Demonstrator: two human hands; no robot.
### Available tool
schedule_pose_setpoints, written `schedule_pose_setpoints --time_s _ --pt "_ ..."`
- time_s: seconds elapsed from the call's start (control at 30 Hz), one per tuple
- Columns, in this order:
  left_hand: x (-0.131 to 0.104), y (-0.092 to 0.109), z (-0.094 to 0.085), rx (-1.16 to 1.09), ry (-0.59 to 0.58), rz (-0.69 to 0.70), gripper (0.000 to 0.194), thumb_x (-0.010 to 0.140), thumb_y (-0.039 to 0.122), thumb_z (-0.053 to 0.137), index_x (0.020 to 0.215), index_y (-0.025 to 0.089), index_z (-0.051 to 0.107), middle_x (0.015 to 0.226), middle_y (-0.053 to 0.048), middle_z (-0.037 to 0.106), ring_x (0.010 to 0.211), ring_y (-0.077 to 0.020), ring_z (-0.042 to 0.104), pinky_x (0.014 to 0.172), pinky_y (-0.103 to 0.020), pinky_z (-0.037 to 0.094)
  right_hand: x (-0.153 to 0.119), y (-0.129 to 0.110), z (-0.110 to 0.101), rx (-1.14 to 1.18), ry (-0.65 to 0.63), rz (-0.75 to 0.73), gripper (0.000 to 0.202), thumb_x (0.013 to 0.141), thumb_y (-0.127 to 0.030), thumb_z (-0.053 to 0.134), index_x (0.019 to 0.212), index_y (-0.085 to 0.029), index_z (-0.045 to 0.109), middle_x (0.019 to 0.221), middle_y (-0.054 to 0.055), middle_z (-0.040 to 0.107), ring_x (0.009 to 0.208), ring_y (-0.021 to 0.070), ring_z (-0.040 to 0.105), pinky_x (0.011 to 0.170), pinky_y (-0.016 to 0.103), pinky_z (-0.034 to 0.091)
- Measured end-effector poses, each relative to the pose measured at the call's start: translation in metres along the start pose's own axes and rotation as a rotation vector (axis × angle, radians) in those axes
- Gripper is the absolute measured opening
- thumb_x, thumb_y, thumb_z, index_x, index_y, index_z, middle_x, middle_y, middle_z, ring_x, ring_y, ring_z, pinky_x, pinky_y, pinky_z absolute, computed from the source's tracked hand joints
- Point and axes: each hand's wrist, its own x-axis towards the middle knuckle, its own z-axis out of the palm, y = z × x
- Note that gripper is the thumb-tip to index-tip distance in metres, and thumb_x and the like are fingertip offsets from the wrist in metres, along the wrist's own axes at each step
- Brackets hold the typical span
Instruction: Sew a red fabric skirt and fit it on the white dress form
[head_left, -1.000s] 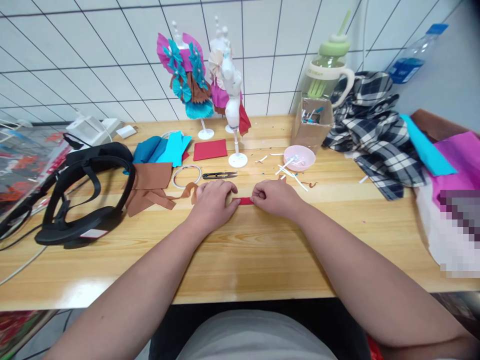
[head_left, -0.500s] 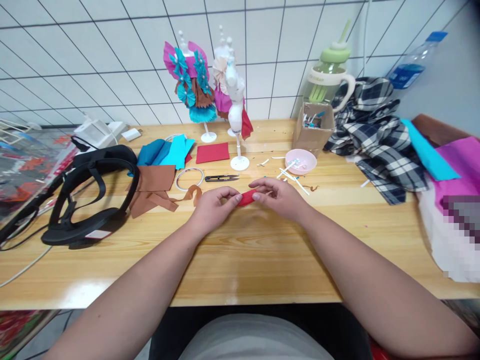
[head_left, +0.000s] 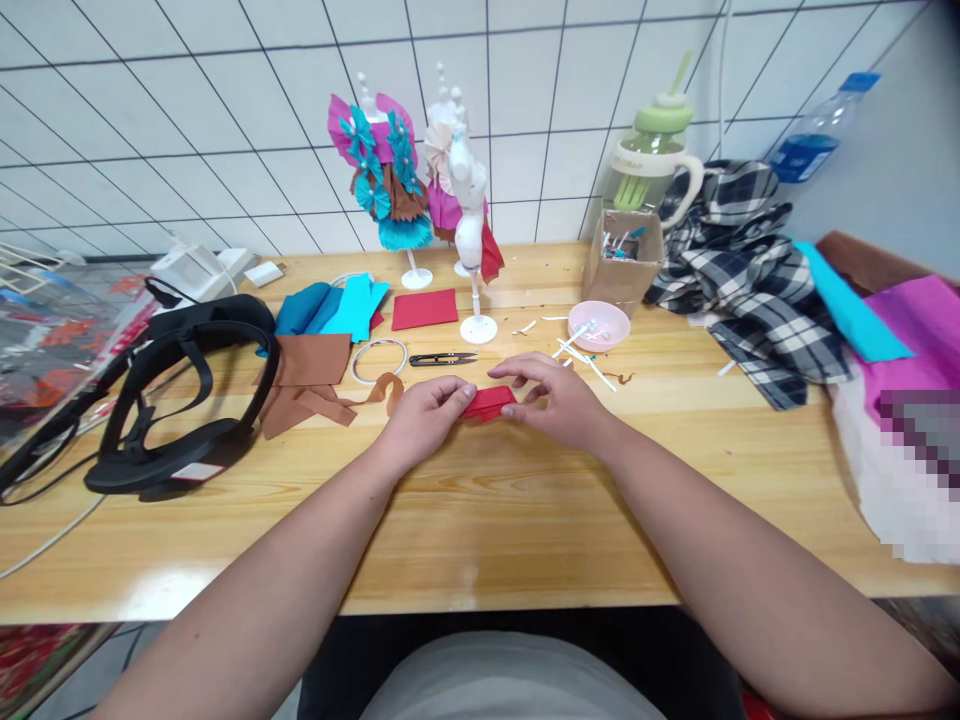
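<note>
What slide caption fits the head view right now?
Left hand pinches red fabric by one end, right hand at the other, before black snips and a bare white mannequin.

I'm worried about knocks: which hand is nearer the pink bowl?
Right. The right hand is on the pink bowl's near side, slightly left; the left hand is farther to its left.

- Here we go, in the L hand's (head_left: pixel 426 418) grip: red cloth (head_left: pixel 489 400), matt, smooth on top
- Under it, wood tabletop (head_left: pixel 517 530), smooth, glossy w/ glare nr L
- Just beyond grip: snips (head_left: pixel 444 359), blades bare metal
- Further back, white mannequin (head_left: pixel 471 235), smooth, hard plastic look
- R & beyond: pink bowl (head_left: pixel 600 342), smooth plastic; behind it, cardboard box (head_left: pixel 617 282), matt
- Far R, plaid cloth (head_left: pixel 731 270), soft, matt
- L of grip, brown cloth (head_left: pixel 311 360), matt; further L, black headset (head_left: pixel 146 473), mostly matt plastic
</note>
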Motion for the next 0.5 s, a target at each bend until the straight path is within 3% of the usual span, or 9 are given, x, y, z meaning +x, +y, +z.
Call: schedule_pose_setpoints --time_s 0.13,0.23,0.3,0.4,0.5 --pt "0.0005 -0.0014 0.0001 0.032 -0.020 -0.001 0.040 0.088 0.050 0.046 0.064 0.018 0.052 0.060 0.003 0.046 0.062 -0.0133 0.044 0.058 -0.024 0.034 -0.0016 -0.0027 -0.0008 -0.156 0.029 -0.135 0.026 0.079 -0.020 0.066 0.104 -0.025 0.070 0.121 0.008 0.060 0.112 0.0216 0.056 0.086 0.035 0.049" --pt "0.0001 -0.0012 0.0003 0.042 -0.018 0.015 0.042 0.090 0.050 0.044 0.063 0.018 0.052 0.059 0.003 0.047 0.061 -0.0134 0.045 0.058 -0.024 0.035 -0.0012 -0.0032 -0.0007 -0.198 0.055 -0.189 0.018 0.081 -0.019 0.065 0.097 -0.024 0.071 0.114 0.006 0.064 0.107 0.0198 0.059 0.092 0.036 0.046" --pt "-0.0009 -0.0001 0.0008 0.054 -0.014 0.035 0.042 0.090 0.051 0.044 0.067 0.018 0.057 0.063 0.002 0.055 0.064 -0.0143 0.050 0.061 -0.025 0.039 -0.0002 -0.0024 -0.0007 -0.199 0.063 -0.178 0.014 0.083 -0.018 0.061 0.092 -0.022 0.071 0.105 0.005 0.067 0.098 0.0171 0.061 0.085 0.031 0.047" --pt "-0.0028 0.0013 0.0023 0.082 -0.021 0.059 0.037 0.085 0.053 0.054 0.091 0.019 0.068 0.085 -0.002 0.069 0.077 -0.0183 0.060 0.070 -0.028 0.046 0.0011 -0.0005 -0.0006 -0.217 0.061 -0.100 0.014 0.084 -0.017 0.058 0.088 -0.021 0.071 0.089 0.003 0.069 0.083 0.0147 0.061 0.073 0.027 0.046" --pt "-0.0039 0.0003 0.0049 0.140 0.005 0.097 0.042 0.076 0.051 0.067 0.106 0.022 0.067 0.102 -0.004 0.072 0.090 -0.0224 0.064 0.080 -0.032 0.049 0.0014 0.0007 0.0011 -0.208 0.063 -0.054 0.012 0.083 -0.017 0.059 0.087 -0.020 0.070 0.088 0.002 0.068 0.077 0.0137 0.059 0.070 0.026 0.046"
